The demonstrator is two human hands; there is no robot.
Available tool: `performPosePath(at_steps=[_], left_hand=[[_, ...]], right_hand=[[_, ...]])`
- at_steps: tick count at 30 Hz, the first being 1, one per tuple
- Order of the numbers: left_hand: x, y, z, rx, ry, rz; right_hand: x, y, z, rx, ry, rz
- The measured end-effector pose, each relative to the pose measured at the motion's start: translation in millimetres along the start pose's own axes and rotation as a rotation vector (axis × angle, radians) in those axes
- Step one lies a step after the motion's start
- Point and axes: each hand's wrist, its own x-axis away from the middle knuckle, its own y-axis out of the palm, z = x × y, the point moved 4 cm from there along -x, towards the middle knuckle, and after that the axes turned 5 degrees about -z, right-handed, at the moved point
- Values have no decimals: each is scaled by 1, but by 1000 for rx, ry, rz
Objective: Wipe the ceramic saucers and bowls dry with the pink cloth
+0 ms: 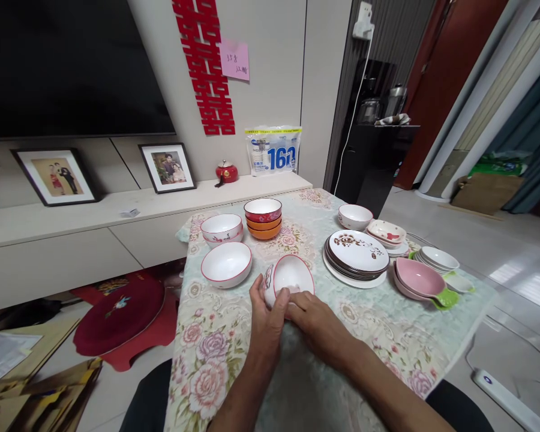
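A white bowl (294, 271) with a red rim and a printed outside is tilted toward me above the near middle of the table. My left hand (266, 321) grips its left side, thumb over the near rim. At the near rim, my right hand (314, 318) has its fingers bent against the bowl; some fingertips are hidden. Just beyond my left hand stands a wide white bowl (226, 264). Behind it are two stacked white bowls (222, 225) and a stack of orange bowls (264, 227) topped by a red one. Patterned plates (359, 251) lie stacked to the right.
The table wears a floral cloth (216, 375). Toward its right edge are pink dishes (418, 277) with green handles, small white bowls (438, 258), a heart-marked dish (387, 231) and another white bowl (355, 215). A red stool (121, 312) stands left; a power strip (508, 396) lies right.
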Motion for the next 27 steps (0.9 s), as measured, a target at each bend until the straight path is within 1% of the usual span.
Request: performPosePath(at_steps=[2, 4, 6, 8, 10, 12, 14, 16, 17, 19, 23, 25, 27], left_hand=[[4, 6, 3, 10, -32, -17], [9, 13, 8, 48, -31, -55], [11, 16, 12, 78, -17, -83], [12, 15, 12, 114, -18, -92], [9, 12, 9, 147, -28, -77], [6, 8, 5, 157, -33, -61], [4, 6, 3, 142, -26, -34], [3, 5, 0, 131, -17, -16], [3, 5, -1, 131, -11, -13], [3, 8, -4, 127, 3, -24], [7, 14, -6, 107, 17, -111], [8, 14, -4, 108, 20, -143], [9, 13, 1, 106, 31, -137]], right_hand=[[-2, -2, -6, -181, 12, 88], [-3, -5, -12, -364, 8, 167], [-4, -7, -16, -442, -14, 162], [-5, -8, -18, -374, -45, 83], [-3, -6, -15, -197, -60, -16], [-1, -2, -6, 7, -49, -83], [1, 0, 2, 158, -31, -100], [2, 2, 8, 211, -24, -62], [2, 2, 8, 194, -23, -29], [2, 2, 6, 62, -30, 56], [-1, -5, -3, -374, 14, 235], [-3, -9, -7, -484, 28, 243], [-5, -12, -10, -465, -15, 186]])
